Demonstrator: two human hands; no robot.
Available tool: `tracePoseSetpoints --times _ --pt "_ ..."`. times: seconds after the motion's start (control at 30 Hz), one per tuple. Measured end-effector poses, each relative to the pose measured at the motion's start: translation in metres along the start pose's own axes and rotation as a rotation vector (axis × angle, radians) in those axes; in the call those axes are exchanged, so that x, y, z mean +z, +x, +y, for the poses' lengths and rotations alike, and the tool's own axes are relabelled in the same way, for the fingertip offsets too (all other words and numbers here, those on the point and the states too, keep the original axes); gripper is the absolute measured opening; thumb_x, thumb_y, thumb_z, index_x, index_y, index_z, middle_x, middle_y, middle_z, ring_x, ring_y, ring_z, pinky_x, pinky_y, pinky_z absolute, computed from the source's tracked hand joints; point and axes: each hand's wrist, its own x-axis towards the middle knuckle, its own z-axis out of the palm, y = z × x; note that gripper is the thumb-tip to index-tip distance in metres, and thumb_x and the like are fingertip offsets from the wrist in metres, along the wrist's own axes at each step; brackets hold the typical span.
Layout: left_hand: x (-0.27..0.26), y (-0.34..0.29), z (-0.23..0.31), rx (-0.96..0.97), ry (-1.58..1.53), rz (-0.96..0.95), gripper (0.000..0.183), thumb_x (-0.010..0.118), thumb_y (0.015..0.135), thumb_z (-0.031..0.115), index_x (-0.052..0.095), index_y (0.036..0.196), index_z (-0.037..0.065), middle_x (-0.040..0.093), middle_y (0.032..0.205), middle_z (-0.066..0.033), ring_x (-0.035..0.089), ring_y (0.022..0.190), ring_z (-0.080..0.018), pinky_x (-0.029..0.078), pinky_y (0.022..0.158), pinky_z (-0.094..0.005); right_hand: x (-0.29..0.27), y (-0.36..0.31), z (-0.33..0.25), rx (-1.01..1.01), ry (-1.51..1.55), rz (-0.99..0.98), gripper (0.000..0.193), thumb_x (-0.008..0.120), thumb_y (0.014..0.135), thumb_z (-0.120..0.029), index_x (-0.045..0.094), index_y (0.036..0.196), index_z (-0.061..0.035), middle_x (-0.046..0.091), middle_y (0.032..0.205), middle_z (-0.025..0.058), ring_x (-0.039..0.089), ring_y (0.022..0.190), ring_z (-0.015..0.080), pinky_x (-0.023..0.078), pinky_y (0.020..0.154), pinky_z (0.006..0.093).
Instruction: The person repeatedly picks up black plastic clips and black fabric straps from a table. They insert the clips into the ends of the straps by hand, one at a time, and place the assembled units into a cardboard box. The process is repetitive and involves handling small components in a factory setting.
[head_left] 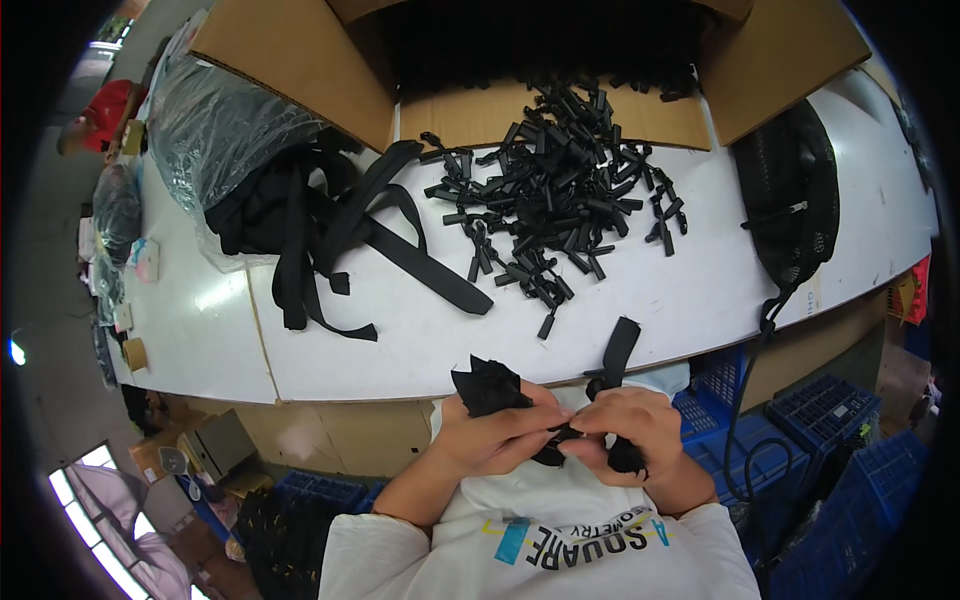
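Close to my chest, at the table's front edge, both hands are closed on black fabric. My left hand pinches a bunched black fabric piece, whose jagged ends stick up above the fingers. My right hand grips a black strap; its flat end points away from me, and dark material shows below the fingers too. The fingertips of the two hands nearly meet on a small dark part that is too covered to make out. On the white table ahead lies a heap of small black plastic buckle-like pieces.
An open cardboard box on its side stands behind the heap. Left of it, black straps spill from a clear plastic bag. A black mesh bag lies right. Blue crates stand below the table at right.
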Motion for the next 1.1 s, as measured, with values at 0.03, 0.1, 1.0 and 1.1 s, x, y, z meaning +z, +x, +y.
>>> tracePoseSetpoints --times 0.03,0.1,1.0,1.1 --pt "0.0004 -0.0011 -0.0007 0.004 0.0 0.003 0.019 0.063 0.06 -0.01 0.067 0.078 -0.003 0.065 0.075 -0.0159 0.065 0.064 -0.0212 0.053 0.058 -0.0268 -0.0022 0.0023 -0.0031 0.016 -0.008 -0.03 0.023 0.073 0.068 0.003 0.058 0.086 0.0009 0.059 0.061 0.01 0.058 0.048 0.0227 0.045 0.045 0.0288" --pt "0.0017 -0.0027 -0.0022 0.015 -0.002 0.004 0.019 0.064 0.06 -0.009 0.066 0.077 -0.003 0.065 0.075 -0.0164 0.066 0.064 -0.0211 0.053 0.058 -0.0262 -0.0033 0.0045 -0.0051 0.02 -0.033 -0.049 0.024 0.073 0.068 0.002 0.058 0.085 0.0008 0.059 0.06 0.0098 0.058 0.048 0.0221 0.045 0.045 0.0285" --pt "0.0001 0.0023 -0.001 -0.071 0.068 -0.038 0.02 0.06 0.058 -0.009 0.067 0.075 -0.002 0.065 0.067 -0.0121 0.064 0.06 -0.0196 0.051 0.057 -0.0248 0.0 0.0055 -0.0028 0.036 -0.131 -0.002 0.024 0.073 0.068 0.003 0.056 0.085 0.001 0.06 0.063 0.0101 0.059 0.05 0.0224 0.045 0.046 0.0288" --pt "-0.0031 -0.0035 -0.0046 -0.154 -0.021 -0.063 0.026 0.071 0.066 0.0 0.069 0.09 0.008 0.065 0.075 -0.0072 0.063 0.063 -0.0196 0.049 0.058 -0.0269 -0.0008 0.0072 -0.0026 0.024 -0.099 -0.015 0.024 0.073 0.068 0.002 0.057 0.085 0.0007 0.059 0.062 0.0099 0.058 0.049 0.0225 0.045 0.046 0.029"
